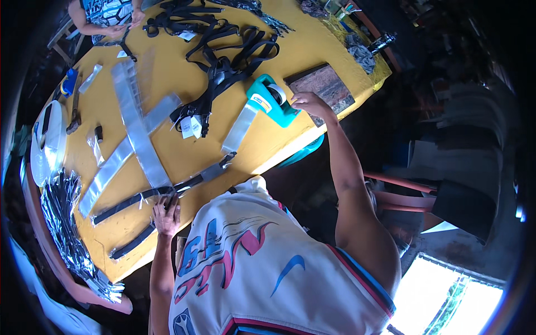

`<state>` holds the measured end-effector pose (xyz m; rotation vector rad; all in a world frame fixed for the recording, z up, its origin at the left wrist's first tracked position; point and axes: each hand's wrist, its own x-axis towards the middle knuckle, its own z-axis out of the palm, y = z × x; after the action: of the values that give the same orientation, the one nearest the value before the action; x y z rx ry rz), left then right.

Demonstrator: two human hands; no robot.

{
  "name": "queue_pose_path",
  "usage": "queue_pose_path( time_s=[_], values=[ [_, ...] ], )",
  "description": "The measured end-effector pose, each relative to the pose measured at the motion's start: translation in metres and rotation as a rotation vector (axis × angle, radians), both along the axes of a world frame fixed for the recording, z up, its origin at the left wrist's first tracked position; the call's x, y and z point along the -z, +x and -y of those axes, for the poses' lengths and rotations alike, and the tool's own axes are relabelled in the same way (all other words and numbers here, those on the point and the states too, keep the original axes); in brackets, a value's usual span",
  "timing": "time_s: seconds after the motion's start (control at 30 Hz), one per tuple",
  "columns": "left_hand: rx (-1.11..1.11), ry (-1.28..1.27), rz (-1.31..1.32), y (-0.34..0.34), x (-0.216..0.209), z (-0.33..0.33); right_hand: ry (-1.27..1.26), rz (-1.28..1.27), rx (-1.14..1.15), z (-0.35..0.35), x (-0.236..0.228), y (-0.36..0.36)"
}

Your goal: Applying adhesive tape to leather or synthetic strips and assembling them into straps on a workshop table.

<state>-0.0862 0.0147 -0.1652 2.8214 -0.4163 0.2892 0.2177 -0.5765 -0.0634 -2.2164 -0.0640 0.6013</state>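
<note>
Yellow paint covers the surface [312,39], and a bright window [441,296] shines at the lower right of the otherwise dim room. Across the far side, a person in a patterned blue top [103,12] has both hands near a black strip. On the near side, the left hand [166,215] rests at a black strap [139,199], its fingers slightly apart; whether they grip it I cannot tell. That strap lies along the near edge, beyond a shorter black piece [134,243]. The right hand [310,105], fingers bent close together, is at the near end of a teal tape dispenser [273,111]; whether it pinches anything cannot be told. Just beside lies a dark slab [329,86]. Clear plastic strips [137,134] cross toward the left, near a white reel [50,151], with tangled black straps [223,70] farther back.
</note>
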Motion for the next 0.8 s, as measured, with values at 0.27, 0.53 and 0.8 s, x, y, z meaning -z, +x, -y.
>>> queue_pose_path(
  time_s=[0.27,0.53,0.8],
  values=[
    [-0.015,0.018,-0.048,-0.002,0.010,-0.003,0.179,-0.017,0.002,-0.007,-0.011,-0.002],
    [-0.011,0.072,-0.036,0.004,0.009,-0.001,0.186,-0.041,0.047,0.008,-0.001,-0.005],
    [-0.007,0.033,-0.034,0.003,0.011,-0.001,0.147,0.069,0.089,0.022,0.019,-0.013]
  ],
)
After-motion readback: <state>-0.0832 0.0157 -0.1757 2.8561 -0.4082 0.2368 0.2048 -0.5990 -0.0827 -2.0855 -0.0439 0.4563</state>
